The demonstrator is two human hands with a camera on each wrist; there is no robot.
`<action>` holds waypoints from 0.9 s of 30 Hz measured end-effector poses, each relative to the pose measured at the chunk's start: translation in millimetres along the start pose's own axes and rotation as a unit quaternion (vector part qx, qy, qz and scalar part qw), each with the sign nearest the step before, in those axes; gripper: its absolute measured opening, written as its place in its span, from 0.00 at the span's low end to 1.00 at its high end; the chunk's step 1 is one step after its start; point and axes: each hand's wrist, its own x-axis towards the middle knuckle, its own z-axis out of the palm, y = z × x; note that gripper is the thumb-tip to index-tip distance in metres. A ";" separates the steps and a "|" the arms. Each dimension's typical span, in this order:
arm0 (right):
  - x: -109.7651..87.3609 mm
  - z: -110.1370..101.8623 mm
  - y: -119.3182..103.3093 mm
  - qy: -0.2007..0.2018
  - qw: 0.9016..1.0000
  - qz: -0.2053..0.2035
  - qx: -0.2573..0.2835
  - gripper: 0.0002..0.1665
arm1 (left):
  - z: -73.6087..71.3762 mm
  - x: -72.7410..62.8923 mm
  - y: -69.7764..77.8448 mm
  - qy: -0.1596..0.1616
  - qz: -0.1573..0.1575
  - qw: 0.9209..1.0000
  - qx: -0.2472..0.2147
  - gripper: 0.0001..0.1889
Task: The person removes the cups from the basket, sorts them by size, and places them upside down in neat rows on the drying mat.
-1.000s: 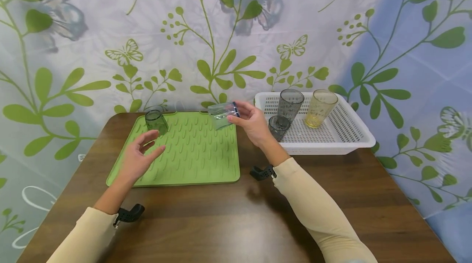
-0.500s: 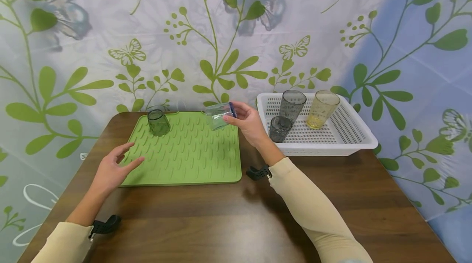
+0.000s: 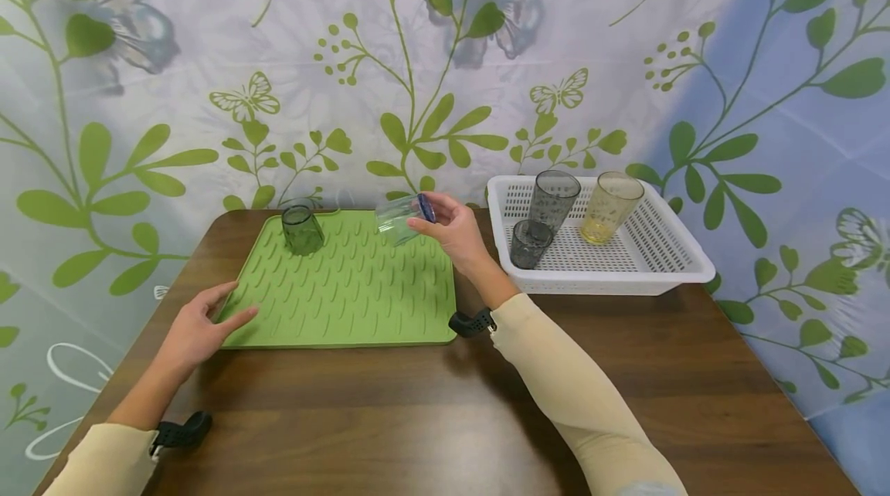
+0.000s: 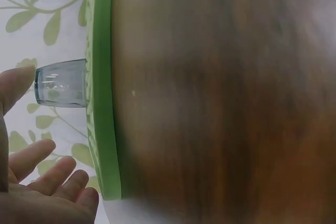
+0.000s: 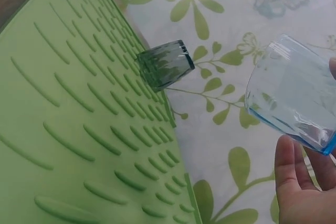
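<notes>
My right hand (image 3: 455, 237) holds a light blue drinking glass (image 3: 399, 219) by its darker blue base. The glass lies tilted sideways above the back right of the green ribbed mat (image 3: 361, 295), its mouth facing left. In the right wrist view the clear blue glass (image 5: 291, 93) rests between fingers and thumb, the thumb mostly cut off. A dark green glass (image 3: 303, 232) stands upside down at the mat's back left. My left hand (image 3: 198, 330) is at the mat's front left edge, fingers and thumb spread apart, holding nothing.
A white perforated basket (image 3: 598, 284) stands right of the mat. Inside are a tall grey glass (image 3: 554, 198), a short dark grey glass (image 3: 531, 245) and a yellowish glass (image 3: 612, 206). A patterned cloth (image 3: 431, 56) hangs behind the wooden table (image 3: 431, 419).
My left hand has drawn back from near the green glass, leftward and toward me. My right hand has shifted slightly left with the blue glass, which is turned a little more.
</notes>
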 end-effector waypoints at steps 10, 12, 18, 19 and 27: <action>7.9 8.4 10.6 0.002 1.000 -0.008 -0.028 0.39 | -2.1 2.8 -4.2 -0.015 0.006 0.999 0.051 0.49; 9.8 9.3 12.6 0.005 0.999 -0.004 -0.040 0.40 | -3.2 3.6 -6.4 -0.018 0.011 0.998 0.061 0.49; 14.6 13.7 16.2 0.011 0.999 0.014 -0.050 0.40 | -5.4 5.6 -11.0 -0.043 0.014 0.996 0.073 0.51; 15.1 14.4 16.4 0.011 0.999 0.015 -0.049 0.39 | -5.7 5.9 -11.5 -0.046 0.016 0.996 0.072 0.52; 19.2 20.3 18.8 0.008 0.998 0.020 -0.052 0.38 | -11.8 4.2 -18.4 -0.058 0.025 0.994 0.092 0.54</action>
